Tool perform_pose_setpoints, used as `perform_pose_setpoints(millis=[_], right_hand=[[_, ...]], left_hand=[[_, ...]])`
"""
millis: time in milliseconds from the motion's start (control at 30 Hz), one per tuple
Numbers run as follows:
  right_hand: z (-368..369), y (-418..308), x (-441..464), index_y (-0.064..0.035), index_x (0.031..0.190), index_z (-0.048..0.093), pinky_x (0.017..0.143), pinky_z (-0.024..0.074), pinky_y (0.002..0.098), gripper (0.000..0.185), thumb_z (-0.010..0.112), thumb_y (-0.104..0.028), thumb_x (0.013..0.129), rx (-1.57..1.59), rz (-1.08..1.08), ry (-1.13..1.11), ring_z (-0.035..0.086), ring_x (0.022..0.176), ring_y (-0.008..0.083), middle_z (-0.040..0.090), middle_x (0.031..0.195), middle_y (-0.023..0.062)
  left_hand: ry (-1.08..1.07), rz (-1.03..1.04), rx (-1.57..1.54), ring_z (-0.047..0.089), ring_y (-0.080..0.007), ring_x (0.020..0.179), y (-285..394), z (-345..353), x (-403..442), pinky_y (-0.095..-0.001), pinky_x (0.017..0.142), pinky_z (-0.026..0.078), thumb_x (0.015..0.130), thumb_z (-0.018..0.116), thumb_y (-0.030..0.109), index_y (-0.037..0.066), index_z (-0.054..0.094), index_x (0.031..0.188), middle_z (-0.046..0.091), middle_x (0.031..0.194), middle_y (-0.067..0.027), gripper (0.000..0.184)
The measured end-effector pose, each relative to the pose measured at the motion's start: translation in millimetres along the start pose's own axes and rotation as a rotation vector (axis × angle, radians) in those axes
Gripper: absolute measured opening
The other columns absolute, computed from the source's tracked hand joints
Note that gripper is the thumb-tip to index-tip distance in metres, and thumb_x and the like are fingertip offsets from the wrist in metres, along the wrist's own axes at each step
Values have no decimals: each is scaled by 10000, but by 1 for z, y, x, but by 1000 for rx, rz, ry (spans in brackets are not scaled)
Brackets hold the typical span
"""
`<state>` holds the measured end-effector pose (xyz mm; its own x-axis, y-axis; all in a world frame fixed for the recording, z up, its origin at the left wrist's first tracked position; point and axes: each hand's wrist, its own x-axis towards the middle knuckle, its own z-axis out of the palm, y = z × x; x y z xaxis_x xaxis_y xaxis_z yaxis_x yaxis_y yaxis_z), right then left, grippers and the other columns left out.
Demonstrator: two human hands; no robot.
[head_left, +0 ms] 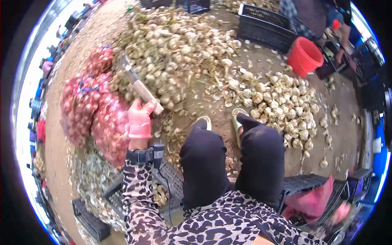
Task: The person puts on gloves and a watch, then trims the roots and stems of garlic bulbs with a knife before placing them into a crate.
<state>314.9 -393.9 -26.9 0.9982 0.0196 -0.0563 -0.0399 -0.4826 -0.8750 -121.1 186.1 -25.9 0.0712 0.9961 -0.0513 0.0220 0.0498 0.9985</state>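
Observation:
My left hand (140,116), in a pink glove, is closed around the wooden handle of a flat-bladed tool (141,87), whose metal end points up and left over the large heap of garlic (171,53). Low on the right, my right hand (341,212) is blurred by motion, beside a pink cloth or bag (312,200) on a black crate. Its fingers cannot be made out. A second pile of garlic bulbs (290,106) lies on the ground right of my feet.
Red net sacks (98,106) stand at the left. A red bucket (305,56) and a black crate (267,28) are at the upper right, near another person's arms (345,38). More black crates (90,220) are at both lower sides.

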Motion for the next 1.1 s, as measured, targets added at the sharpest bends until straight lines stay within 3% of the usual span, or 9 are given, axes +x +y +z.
perform_pose_setpoints(millis=[133, 300, 333, 433, 600, 700, 800, 933, 1100], right_hand=[[112, -131, 133, -60, 1157, 570, 794, 514, 347, 300, 522, -186, 889, 162, -143, -88, 629, 867, 223, 620, 1062, 134], [425, -196, 12, -22, 1026, 618, 673, 496, 267, 254, 557, -221, 880, -52, -532, -1033, 618, 776, 137, 645, 925, 57], [476, -181, -7, -43, 1071, 633, 729, 505, 301, 353, 584, -325, 864, 1, -177, -1222, 602, 858, 133, 640, 928, 55], [546, -166, -60, -20, 1117, 597, 833, 454, 286, 513, 564, -455, 848, 28, -5, -1400, 577, 976, 175, 623, 1075, 105], [599, -122, -50, -14, 1025, 624, 694, 473, 256, 364, 699, -268, 776, 97, 501, -1092, 578, 780, 120, 638, 850, 39], [612, -98, -17, -20, 948, 631, 547, 463, 245, 207, 661, -149, 789, 286, 398, -1004, 554, 627, 103, 621, 789, 35], [611, -96, 29, -10, 963, 624, 533, 456, 227, 191, 637, -108, 801, 255, 359, -935, 546, 598, 74, 623, 784, 36], [630, -97, 49, -7, 957, 607, 488, 446, 227, 215, 641, -144, 795, 205, 432, -799, 522, 530, 93, 624, 753, 40], [644, -90, 51, -6, 991, 601, 486, 474, 249, 252, 651, -146, 788, 107, 484, -902, 550, 544, 112, 610, 749, 41]], left_hand=[[-244, 28, 41, 563, -111, 674, -10, 72, 21, -248, 599, 465, 781, 585, 10, -35, 557, 982, 606, 803, -54, 207], [-387, 381, 654, 634, -310, 828, -56, 157, 47, -356, 717, 508, 717, 612, 145, 25, 537, 1080, 633, 914, -189, 389], [-516, 209, 663, 600, -351, 891, -66, 168, 55, -394, 755, 497, 713, 595, 180, 50, 525, 1103, 605, 962, -218, 417], [-611, 200, 940, 595, -356, 858, -110, 197, 67, -430, 760, 480, 725, 585, 180, 59, 474, 1097, 593, 922, -191, 407], [-849, 78, 977, 578, -356, 932, -175, 241, 64, -411, 802, 473, 735, 649, 202, 28, 435, 1153, 566, 1028, -205, 500], [-954, -144, 567, 603, -277, 987, -183, 246, 101, -341, 859, 468, 726, 713, 277, 54, 580, 1115, 595, 1087, -193, 467], [-428, -159, 682, 544, -307, 1072, -218, 241, 174, -364, 900, 448, 761, 655, 247, 4, 507, 1197, 543, 1159, -229, 520], [-377, -148, 1308, 472, -403, 1137, -267, 272, 248, -408, 935, 423, 614, 782, 421, 18, 216, 1363, 202, 1394, -297, 1022], [-145, -356, 1168, 535, -361, 1066, -310, 289, 264, -386, 854, 476, 633, 784, 256, 17, 407, 1260, 157, 1410, -273, 769]])
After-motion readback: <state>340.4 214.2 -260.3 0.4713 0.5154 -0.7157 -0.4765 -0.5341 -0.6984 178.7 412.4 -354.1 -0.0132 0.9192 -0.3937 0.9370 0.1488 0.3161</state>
